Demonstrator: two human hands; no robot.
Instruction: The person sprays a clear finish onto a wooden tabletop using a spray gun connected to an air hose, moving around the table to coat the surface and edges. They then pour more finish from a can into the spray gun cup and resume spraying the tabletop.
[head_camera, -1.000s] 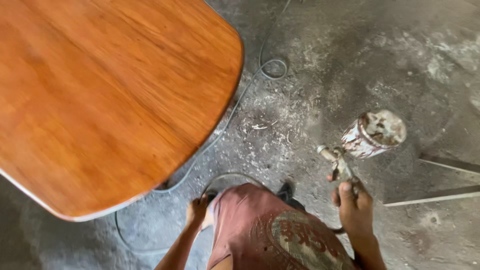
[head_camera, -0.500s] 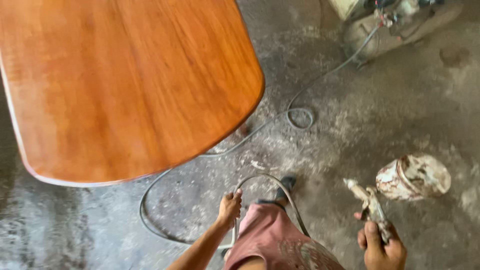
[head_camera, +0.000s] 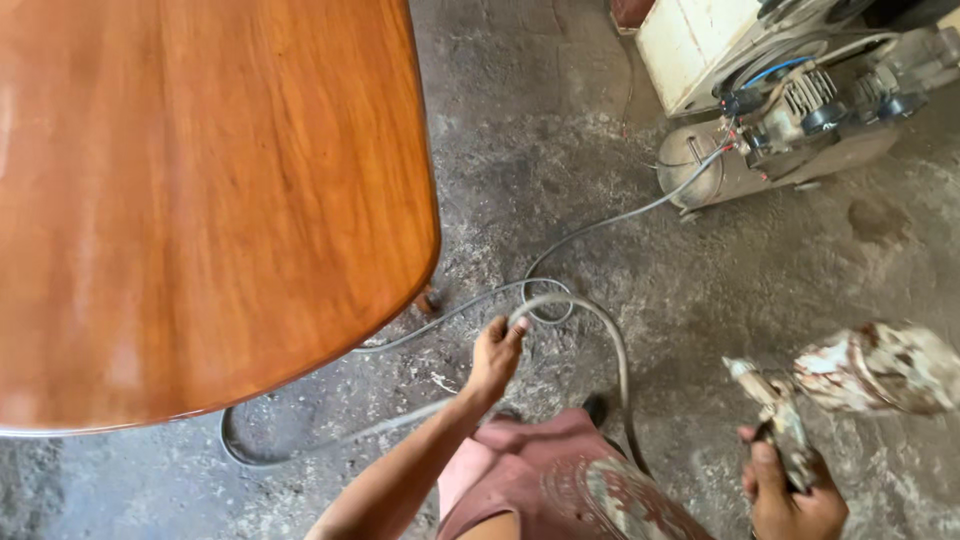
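The left hand (head_camera: 495, 352) has now lifted a loop of air hose (head_camera: 590, 330) off the floor; the right hand (head_camera: 790, 495) stays clenched around the paint-crusted spray gun (head_camera: 850, 385).

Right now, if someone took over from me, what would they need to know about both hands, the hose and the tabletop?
Left hand: lifting a loop of the grey air hose, fingers curled on it.
Right hand: gripping the paint-crusted spray gun, its cup out to the right, nozzle aimed off the wood.
Hose runs across the concrete floor to the compressor top right, and coils under the table edge.
Wooden tabletop: glossy and evenly coloured where visible.
Left: cannot tell whether more coating is due.
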